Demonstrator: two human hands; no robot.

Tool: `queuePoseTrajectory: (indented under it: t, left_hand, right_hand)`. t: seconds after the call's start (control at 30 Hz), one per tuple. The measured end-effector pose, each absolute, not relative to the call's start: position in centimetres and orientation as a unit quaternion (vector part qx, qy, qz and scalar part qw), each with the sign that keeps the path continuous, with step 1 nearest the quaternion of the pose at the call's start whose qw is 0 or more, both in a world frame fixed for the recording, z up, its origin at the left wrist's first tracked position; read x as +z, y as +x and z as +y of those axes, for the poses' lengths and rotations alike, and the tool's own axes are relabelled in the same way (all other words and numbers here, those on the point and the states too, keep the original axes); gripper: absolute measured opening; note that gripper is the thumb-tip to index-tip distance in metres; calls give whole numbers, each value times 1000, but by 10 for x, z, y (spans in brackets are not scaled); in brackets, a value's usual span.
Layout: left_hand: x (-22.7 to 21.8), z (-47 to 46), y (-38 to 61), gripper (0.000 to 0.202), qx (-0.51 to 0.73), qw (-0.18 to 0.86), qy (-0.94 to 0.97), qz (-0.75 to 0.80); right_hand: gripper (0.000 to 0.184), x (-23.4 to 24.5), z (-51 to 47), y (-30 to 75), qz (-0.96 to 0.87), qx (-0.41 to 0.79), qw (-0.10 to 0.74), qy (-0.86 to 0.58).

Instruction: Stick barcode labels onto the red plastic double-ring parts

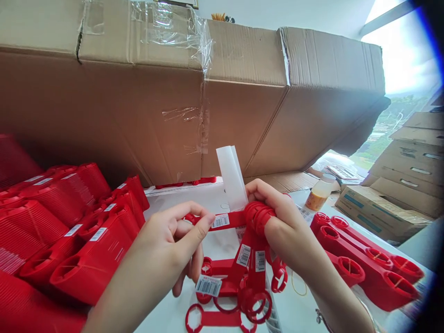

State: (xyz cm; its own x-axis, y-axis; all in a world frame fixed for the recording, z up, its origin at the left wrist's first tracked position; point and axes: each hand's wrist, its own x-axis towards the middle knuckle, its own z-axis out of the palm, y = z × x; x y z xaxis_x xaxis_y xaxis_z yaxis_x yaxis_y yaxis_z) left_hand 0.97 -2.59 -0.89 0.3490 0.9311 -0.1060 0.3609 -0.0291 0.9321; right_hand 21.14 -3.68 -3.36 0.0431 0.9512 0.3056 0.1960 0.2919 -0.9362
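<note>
My right hand point(277, 215) is closed round a bunch of red ring-ended plastic strips point(258, 217), their ring ends stacked together. A folded white paper strip point(231, 175) stands up beside those fingers. One red strip bearing a barcode label point(220, 220) stretches left to my left hand point(183, 240), whose thumb and index finger pinch its far end. Other strips with barcode labels point(260, 261) hang from my right hand. Another barcode label point(208, 285) shows just below my left fingers; what it sticks to is unclear. More red ring-ended strips point(222, 318) lie on the white table underneath.
Stacked bundles of red strips point(100, 249) fill the left side. More bundles point(367, 263) lie at right, near a thin rubber band point(299, 284). Large cardboard boxes point(138, 115) wall off the back. A cup of brownish liquid point(319, 193) stands by a smaller carton point(378, 210).
</note>
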Motion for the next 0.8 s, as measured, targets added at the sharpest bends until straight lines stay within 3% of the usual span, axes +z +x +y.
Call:
queuePoseTrajectory:
  t: [0.5,0.8]
  left_hand:
    - [-9,-27,12,43,290,445,669,520]
    - [-9,-27,18,33,299,430,667,529]
  right_hand:
    - [18,-31,-42,210,-591,373,548,-460]
    - [17,-31,-42,210,-589,376,549,-459]
